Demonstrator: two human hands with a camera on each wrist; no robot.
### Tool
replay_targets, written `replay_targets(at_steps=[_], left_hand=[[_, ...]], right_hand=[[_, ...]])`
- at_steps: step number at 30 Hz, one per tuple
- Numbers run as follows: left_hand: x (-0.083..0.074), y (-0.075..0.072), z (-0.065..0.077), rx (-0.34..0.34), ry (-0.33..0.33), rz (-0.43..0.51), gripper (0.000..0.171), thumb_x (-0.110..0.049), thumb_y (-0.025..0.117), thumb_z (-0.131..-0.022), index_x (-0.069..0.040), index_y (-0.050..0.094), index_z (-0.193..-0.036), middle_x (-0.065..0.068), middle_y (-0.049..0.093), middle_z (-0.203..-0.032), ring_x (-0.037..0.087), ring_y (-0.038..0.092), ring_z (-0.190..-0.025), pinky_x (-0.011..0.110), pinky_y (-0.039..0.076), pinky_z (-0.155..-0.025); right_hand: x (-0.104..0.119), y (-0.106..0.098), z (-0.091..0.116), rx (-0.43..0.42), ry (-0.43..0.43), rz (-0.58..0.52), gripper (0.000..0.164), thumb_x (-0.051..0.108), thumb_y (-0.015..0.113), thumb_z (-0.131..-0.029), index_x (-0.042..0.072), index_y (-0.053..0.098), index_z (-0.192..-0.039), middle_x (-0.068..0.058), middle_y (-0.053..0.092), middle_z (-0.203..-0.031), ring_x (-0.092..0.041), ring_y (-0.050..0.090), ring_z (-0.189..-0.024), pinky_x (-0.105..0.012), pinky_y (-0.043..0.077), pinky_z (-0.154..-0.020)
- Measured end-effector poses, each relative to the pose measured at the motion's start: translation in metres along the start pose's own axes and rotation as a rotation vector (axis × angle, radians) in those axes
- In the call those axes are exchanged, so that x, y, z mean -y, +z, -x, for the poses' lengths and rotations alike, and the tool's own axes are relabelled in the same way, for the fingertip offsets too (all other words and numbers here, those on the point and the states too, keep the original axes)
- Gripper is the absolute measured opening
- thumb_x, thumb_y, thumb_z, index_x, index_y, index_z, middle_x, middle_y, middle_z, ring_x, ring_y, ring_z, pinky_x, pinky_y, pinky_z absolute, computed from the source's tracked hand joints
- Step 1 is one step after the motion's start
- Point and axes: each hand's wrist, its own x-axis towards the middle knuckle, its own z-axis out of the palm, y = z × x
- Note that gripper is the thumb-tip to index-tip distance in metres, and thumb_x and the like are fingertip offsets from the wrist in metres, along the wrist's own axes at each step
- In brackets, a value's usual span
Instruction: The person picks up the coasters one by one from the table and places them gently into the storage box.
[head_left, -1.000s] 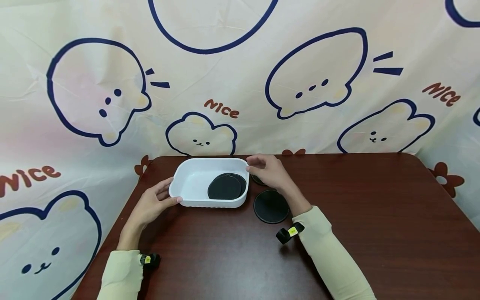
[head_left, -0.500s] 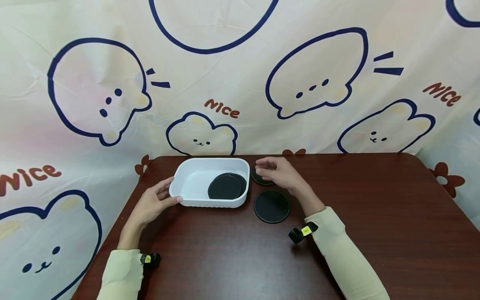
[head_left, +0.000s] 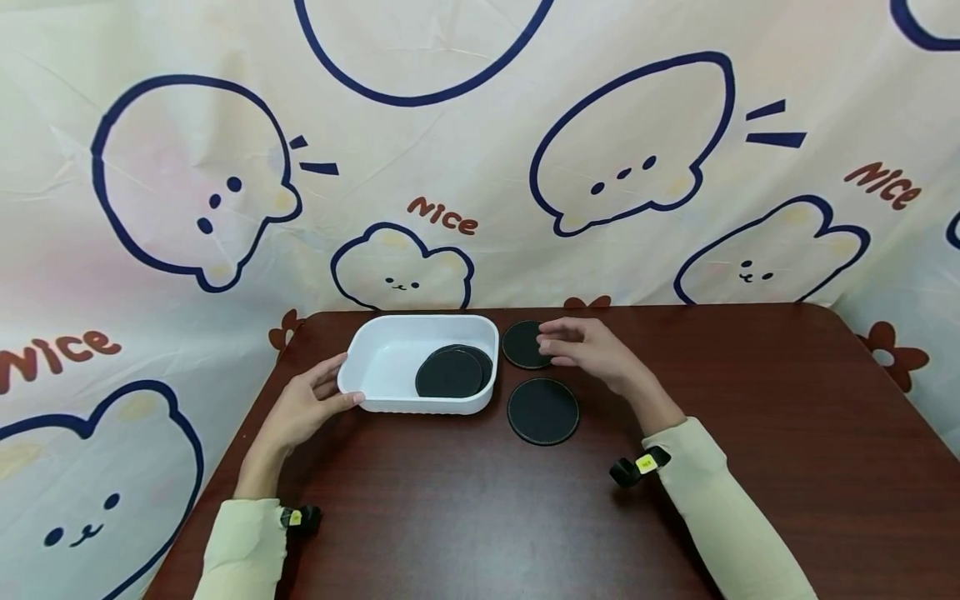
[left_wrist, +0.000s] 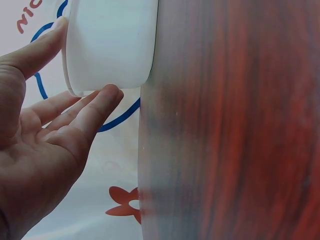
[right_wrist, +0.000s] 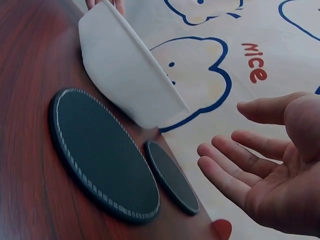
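A white rectangular plastic tub (head_left: pixel 386 362) stands at the back left of the table, with several round black coasters (head_left: pixel 450 372) overlapping at its right end. My left hand (head_left: pixel 303 408) holds the tub's left end, thumb at the near corner and fingers along the side; the left wrist view shows the fingertips (left_wrist: pixel 111 92) right at its wall. My right hand (head_left: pixel 588 346) hovers with loosely bent fingers and nothing in them. Below its fingertips lies a black coaster (head_left: pixel 523 344), partly covered in the head view. Another stitched-edge black coaster (head_left: pixel 543 412) lies nearer, right of the tub.
The dark brown wooden table (head_left: pixel 450 508) reaches back to a printed cloth backdrop (head_left: pixel 510 267) with blue bear outlines. Black wrist cameras (head_left: pixel 637 468) sit at both pale sleeves.
My right hand has moved right, from the tub's right rim to above the far coaster's right side, uncovering more of that coaster. The left hand and tub have stayed put.
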Motion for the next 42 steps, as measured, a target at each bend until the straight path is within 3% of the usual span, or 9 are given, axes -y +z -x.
replay_targets(at_steps=[9,14,21,27,38,42], left_hand=[[0.000,0.000,0.000,-0.004,-0.001,0.001,0.088,-0.032,0.082,-0.098,-0.006,0.035,-0.168,0.028,0.048,-0.164,0.046,0.058,-0.143,0.043,0.058,-0.105],[0.000,0.000,0.000,-0.005,0.001,-0.003,0.088,-0.032,0.081,-0.098,-0.006,0.035,-0.168,0.028,0.047,-0.164,0.046,0.058,-0.143,0.043,0.058,-0.105],[0.000,0.000,0.001,-0.005,0.003,-0.004,0.088,-0.032,0.081,-0.099,-0.005,0.034,-0.168,0.028,0.047,-0.164,0.047,0.058,-0.143,0.041,0.059,-0.104],[0.000,0.000,0.000,-0.005,0.000,-0.004,0.088,-0.031,0.081,-0.098,-0.004,0.034,-0.168,0.028,0.047,-0.164,0.047,0.058,-0.143,0.042,0.059,-0.104],[-0.002,0.000,0.001,-0.005,-0.003,-0.007,0.088,-0.031,0.081,-0.099,-0.004,0.034,-0.168,0.029,0.047,-0.164,0.047,0.058,-0.143,0.041,0.060,-0.103],[-0.003,0.000,0.001,-0.003,-0.003,-0.001,0.088,-0.032,0.081,-0.099,-0.005,0.033,-0.168,0.029,0.048,-0.163,0.047,0.059,-0.142,0.040,0.060,-0.103]], right_hand=[[-0.014,-0.021,0.016,-0.022,-0.018,0.066,0.063,0.026,0.068,-0.108,0.002,0.046,-0.161,-0.023,0.057,-0.158,-0.037,0.061,-0.143,-0.047,0.053,-0.113],[-0.020,-0.027,0.024,-0.029,-0.062,0.232,0.066,0.033,0.065,-0.109,0.003,0.042,-0.164,-0.020,0.050,-0.165,-0.040,0.050,-0.152,-0.058,0.044,-0.122],[-0.027,-0.024,0.034,0.051,-0.121,0.423,0.077,0.042,0.064,-0.108,0.005,0.034,-0.168,-0.017,0.037,-0.174,-0.041,0.034,-0.162,-0.065,0.034,-0.127],[-0.035,-0.018,0.038,0.114,-0.166,0.529,0.078,0.042,0.068,-0.106,0.007,0.036,-0.168,-0.017,0.040,-0.172,-0.041,0.037,-0.160,-0.067,0.036,-0.126],[-0.034,-0.006,0.033,0.194,-0.224,0.564,0.079,0.035,0.075,-0.101,0.008,0.039,-0.167,-0.015,0.044,-0.170,-0.036,0.043,-0.157,-0.063,0.039,-0.125],[-0.032,-0.002,0.031,0.201,-0.222,0.604,0.077,0.036,0.075,-0.102,0.008,0.041,-0.166,-0.017,0.049,-0.166,-0.033,0.061,-0.133,-0.058,0.049,-0.116]])
